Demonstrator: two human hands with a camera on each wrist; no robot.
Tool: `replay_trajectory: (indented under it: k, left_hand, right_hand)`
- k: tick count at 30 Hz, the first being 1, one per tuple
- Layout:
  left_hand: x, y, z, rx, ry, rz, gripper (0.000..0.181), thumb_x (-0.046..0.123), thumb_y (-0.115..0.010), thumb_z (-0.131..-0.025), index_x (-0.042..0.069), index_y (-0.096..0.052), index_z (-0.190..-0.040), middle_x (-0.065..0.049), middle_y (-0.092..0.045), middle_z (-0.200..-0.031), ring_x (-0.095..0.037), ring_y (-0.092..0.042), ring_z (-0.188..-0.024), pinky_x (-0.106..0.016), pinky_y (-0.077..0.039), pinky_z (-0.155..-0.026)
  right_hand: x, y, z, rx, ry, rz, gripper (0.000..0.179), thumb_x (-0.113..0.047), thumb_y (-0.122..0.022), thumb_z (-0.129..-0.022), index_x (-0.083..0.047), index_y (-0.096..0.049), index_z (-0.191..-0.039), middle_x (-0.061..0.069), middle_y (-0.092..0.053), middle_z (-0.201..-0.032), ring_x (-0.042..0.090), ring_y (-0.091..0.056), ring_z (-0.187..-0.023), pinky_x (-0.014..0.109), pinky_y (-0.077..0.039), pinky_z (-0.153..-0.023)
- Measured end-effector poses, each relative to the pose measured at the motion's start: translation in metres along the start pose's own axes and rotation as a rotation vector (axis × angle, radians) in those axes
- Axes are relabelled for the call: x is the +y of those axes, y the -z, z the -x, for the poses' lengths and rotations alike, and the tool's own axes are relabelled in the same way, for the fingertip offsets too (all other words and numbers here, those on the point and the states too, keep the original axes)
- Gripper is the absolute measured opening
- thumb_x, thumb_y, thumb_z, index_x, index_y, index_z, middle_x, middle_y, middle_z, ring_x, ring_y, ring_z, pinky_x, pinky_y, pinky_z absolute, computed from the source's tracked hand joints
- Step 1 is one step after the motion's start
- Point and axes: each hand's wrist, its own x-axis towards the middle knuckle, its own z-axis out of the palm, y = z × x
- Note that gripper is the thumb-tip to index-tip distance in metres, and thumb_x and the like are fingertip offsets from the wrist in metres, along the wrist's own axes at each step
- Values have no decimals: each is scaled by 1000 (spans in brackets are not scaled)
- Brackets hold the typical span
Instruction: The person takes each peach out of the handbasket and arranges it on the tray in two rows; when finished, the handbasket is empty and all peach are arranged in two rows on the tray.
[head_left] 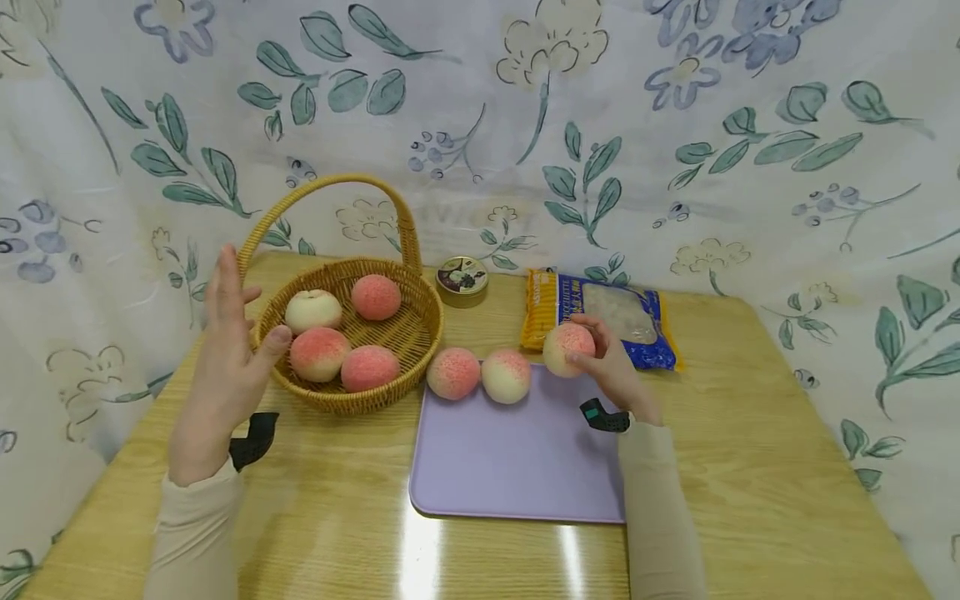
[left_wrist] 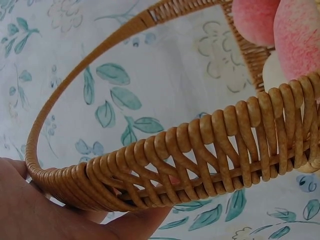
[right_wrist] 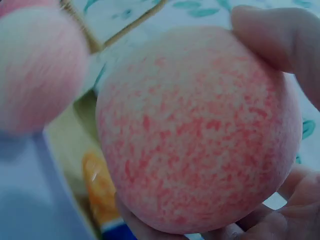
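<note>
Right hand (head_left: pixel 617 377) grips a round pink-and-cream peach (head_left: pixel 562 352), no clear long axis, by the one o'clock edge of the lilac tray (head_left: pixel 517 467), while left hand (head_left: pixel 228 375), outstretched, holding nothing, lies toward nine o'clock beyond the wicker basket (head_left: pixel 367 403).

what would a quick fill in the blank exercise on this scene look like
The right hand grips ____ peach.
The wicker basket visibly holds ____ peaches.
The left hand is next to the basket's arched ____.
The round tin rests directly on the wooden ____.

Missing words: one; four; handle; table.
</note>
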Motion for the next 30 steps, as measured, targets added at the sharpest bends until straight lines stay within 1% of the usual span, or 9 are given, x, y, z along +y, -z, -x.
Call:
replay_trajectory:
  k: [2,6,11,13,17,19,23,26,30]
  left_hand:
    - [0,1,2,7,4,-6,86,49,-49,-97,17,5,-156,6,4,-163,-50,-32,-132,-73,-29,-92]
    - [-1,2,4,13,2,-21,86,49,-49,-98,16,5,-156,5,3,-163,-50,-33,-131,-69,-30,-91]
    - [-2,5,5,26,-6,-23,86,49,-49,-98,14,4,-156,3,3,-164,-52,-34,-130,-67,-29,-90]
    - [-2,6,5,34,-11,-24,86,48,-49,-98,14,4,-156,3,2,-164,-52,-34,-130,-67,-29,-89]
    - [-3,7,6,36,-22,-30,86,49,-48,-98,13,4,-156,4,2,-164,-53,-35,-129,-66,-29,-89]
    - [-3,7,7,38,-29,-34,86,49,-48,-98,13,4,-156,3,2,-164,-53,-35,-128,-66,-29,-88]
    - [-4,5,6,39,-41,-34,85,48,-48,-98,12,4,-156,1,2,-164,-53,-35,-127,-66,-30,-87]
    - [-3,3,4,37,-57,-33,85,49,-47,-98,12,4,-156,0,1,-164,-54,-35,-126,-66,-30,-86]
    - [-2,-1,0,24,-70,-33,86,51,-47,-98,12,4,-156,1,2,-164,-52,-35,-127,-66,-31,-86]
  right_hand:
    - [5,-2,-2,-13,-12,36,63,5,-59,-89,-2,-30,-145,-4,-47,-130,6,-53,-109,18,-49,-88]
    - [11,-5,-3,-69,-45,100,67,5,-61,-87,-1,-30,-146,9,-41,-141,5,-51,-111,15,-46,-91]
    - [13,-12,-6,-172,-40,134,69,3,-64,-87,-1,-30,-147,23,-33,-149,3,-50,-114,14,-43,-94]
    - [14,-12,-7,-210,-37,136,69,2,-64,-88,-1,-29,-148,25,-32,-151,4,-48,-118,13,-42,-96]
    - [17,-10,-8,-273,-60,193,62,-2,-61,-90,0,-34,-146,23,-32,-153,17,-43,-129,11,-39,-98]
    - [18,-10,-8,-293,-73,231,59,-5,-60,-91,0,-36,-145,22,-32,-153,25,-39,-132,12,-38,-98]
    - [16,-11,-6,-298,-77,261,57,-10,-60,-92,-2,-38,-145,22,-33,-152,30,-38,-132,13,-38,-98]
    - [15,-7,-4,-286,-65,276,56,-12,-58,-94,-1,-38,-145,22,-34,-153,33,-37,-135,19,-36,-104]
    - [8,4,2,-226,-65,317,55,-16,-55,-97,1,-36,-146,23,-35,-152,40,-33,-140,42,-30,-114]
